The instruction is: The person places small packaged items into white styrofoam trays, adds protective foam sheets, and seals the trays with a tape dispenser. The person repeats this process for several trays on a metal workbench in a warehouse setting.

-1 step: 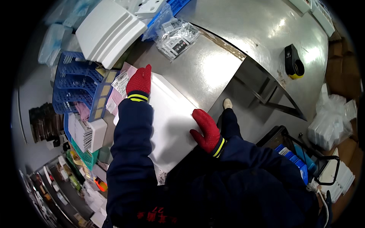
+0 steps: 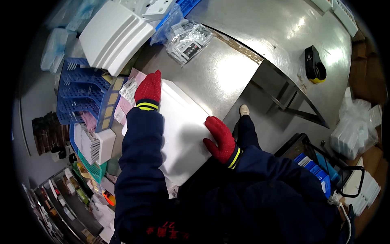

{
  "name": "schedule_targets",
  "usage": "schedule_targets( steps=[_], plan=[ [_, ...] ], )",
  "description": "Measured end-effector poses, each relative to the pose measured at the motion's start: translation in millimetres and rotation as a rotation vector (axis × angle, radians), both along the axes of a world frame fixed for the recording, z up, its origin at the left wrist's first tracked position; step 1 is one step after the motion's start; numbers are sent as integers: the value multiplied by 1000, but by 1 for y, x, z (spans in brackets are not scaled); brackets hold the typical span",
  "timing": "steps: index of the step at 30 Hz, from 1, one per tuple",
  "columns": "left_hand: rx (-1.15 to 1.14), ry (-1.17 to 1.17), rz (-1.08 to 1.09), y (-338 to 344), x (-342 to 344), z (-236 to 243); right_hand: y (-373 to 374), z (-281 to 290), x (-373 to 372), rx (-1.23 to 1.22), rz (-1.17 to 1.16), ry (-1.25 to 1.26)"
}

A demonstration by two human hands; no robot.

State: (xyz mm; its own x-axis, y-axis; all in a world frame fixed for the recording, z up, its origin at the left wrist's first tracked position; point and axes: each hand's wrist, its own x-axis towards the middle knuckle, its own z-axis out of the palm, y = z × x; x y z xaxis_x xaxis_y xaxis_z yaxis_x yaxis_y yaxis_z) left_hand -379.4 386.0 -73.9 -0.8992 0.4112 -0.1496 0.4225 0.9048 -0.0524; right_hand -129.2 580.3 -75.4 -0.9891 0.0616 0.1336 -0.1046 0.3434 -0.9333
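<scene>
A large white plastic panel (image 2: 185,138) with a smooth face and a raised rim lies in front of me, partly over the steel table. My left hand (image 2: 148,89), in a red dotted glove, is closed at its far left edge, fingers together. My right hand (image 2: 221,140), in a matching glove, grips the right edge. Its thumb rests on the face, and the fingertips at the rim are partly hidden. Beside my left hand lies a pink sheet with a white label (image 2: 128,90). The panel's left side is partly covered by my left sleeve.
Stacked white curved panels (image 2: 115,34) stand at the far left, above blue plastic baskets (image 2: 83,91). Clear bags of small parts (image 2: 189,42) lie on the steel table (image 2: 219,77). A black-and-yellow tape roll (image 2: 315,65) sits on another table. A cart (image 2: 304,150) stands at right.
</scene>
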Motion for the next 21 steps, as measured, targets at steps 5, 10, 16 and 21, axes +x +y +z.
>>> schedule_targets(
  steps=[5, 10, 16, 21],
  plan=[
    [-138, 164, -70, 3, -15, -10, 0, -4, -12, -75, 21, -96],
    [-126, 158, -21, 25, -19, -9, 0, -1, -15, -112, -49, -182],
    [-6, 79, 176, 16, -25, -16, 5, 2, -26, -100, -46, -206],
    [664, -123, 638, 40, -37, -7, 7, -8, -31, -164, -31, -151]
  ],
)
